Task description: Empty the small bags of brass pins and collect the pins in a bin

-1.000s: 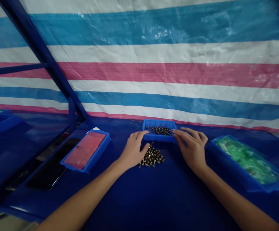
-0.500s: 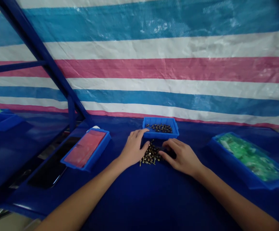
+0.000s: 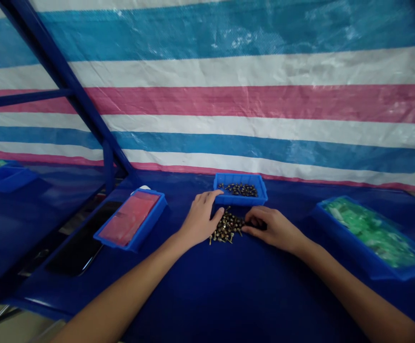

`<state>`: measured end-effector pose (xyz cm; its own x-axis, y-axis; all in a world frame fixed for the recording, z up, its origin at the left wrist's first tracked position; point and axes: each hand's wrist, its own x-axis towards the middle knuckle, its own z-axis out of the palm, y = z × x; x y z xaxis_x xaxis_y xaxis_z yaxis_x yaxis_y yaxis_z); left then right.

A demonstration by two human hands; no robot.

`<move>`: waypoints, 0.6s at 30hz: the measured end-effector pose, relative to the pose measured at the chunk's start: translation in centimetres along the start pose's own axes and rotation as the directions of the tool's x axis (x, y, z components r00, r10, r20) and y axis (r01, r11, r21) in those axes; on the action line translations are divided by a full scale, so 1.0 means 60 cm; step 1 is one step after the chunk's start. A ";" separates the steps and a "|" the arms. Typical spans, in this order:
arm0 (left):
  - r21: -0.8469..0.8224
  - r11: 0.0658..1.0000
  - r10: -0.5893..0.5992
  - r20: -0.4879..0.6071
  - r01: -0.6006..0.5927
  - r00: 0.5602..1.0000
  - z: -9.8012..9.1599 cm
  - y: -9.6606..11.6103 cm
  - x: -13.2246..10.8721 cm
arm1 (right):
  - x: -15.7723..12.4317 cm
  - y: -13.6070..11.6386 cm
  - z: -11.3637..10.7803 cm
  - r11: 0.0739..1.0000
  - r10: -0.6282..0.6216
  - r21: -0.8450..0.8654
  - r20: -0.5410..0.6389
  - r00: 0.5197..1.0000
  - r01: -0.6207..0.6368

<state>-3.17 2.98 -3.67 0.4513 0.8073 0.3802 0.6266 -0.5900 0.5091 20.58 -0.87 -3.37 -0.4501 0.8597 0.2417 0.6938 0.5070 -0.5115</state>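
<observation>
Well, a loose pile of small brass-coloured screws [image 3: 227, 227] is sitting on the blue-covered bench [image 3: 250, 295], right between the person's two grips. The left hand [image 3: 200, 220] is lying just beside the pile, its grip loosely spread, with the thumb near the screws and the fingertips [image 3: 217, 193] resting on the corner of a blue plastic tray [image 3: 240, 202]. The right hand [image 3: 273, 231] is reaching in from the other side, its grip curled with the fingers drawn together and their tips at the pile's right edge; whether they are pinching a screw, I can't tell from here. More screws [image 3: 239, 189] are lying in that tray, which is sitting just ahead of both grips, touching neither the far edge of the bench nor the wall. Well left of the left grip, a blue tray of red material [image 3: 130, 219] is resting on the bench, and well right of the right grip, a blue tray of green packets [image 3: 371, 233] is doing the same. Behind it all, a striped tarpaulin [image 3: 250, 102] is hanging beyond a blue steel strut [image 3: 67, 85].
</observation>
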 end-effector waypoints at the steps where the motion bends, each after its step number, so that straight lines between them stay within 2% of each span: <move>1: 0.002 1.000 0.000 0.001 0.000 1.000 0.000 0.000 0.000 | 0.000 0.001 0.001 1.000 0.003 0.014 -0.017 1.000 -0.003; 5: 0.005 1.000 -0.006 -0.006 0.006 1.000 0.002 -0.002 -0.001 | 0.000 -0.001 0.004 0.998 0.025 0.063 -0.067 0.997 -0.021; 9: -0.007 1.000 -0.001 -0.009 0.001 1.000 0.003 -0.003 -0.001 | -0.005 -0.007 0.008 0.997 -0.063 0.033 -0.188 0.980 0.070; 12: -0.009 1.000 -0.001 -0.002 0.001 1.000 0.002 -0.003 -0.001 | -0.005 -0.008 0.007 0.995 -0.103 -0.027 -0.426 0.899 0.101; 15: -0.012 1.000 -0.005 0.011 0.005 1.000 0.000 -0.002 -0.001 | -0.001 0.000 0.002 0.996 -0.028 -0.083 -0.640 0.768 -0.033; 16: -0.014 1.000 -0.007 0.016 0.007 1.000 -0.001 -0.002 -0.001 | 0.002 0.005 0.001 0.992 -0.013 -0.105 -0.663 0.748 -0.076; 18: -0.017 1.000 -0.010 0.022 0.011 1.000 -0.001 -0.002 -0.001 | 0.006 0.014 0.000 0.980 -0.016 -0.160 -0.652 0.758 -0.117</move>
<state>-3.32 3.02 -3.72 0.4586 0.8134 0.3579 0.6208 -0.5814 0.5259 21.02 -0.11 -3.69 0.0139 0.6846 0.7288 0.8226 0.4065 -0.3976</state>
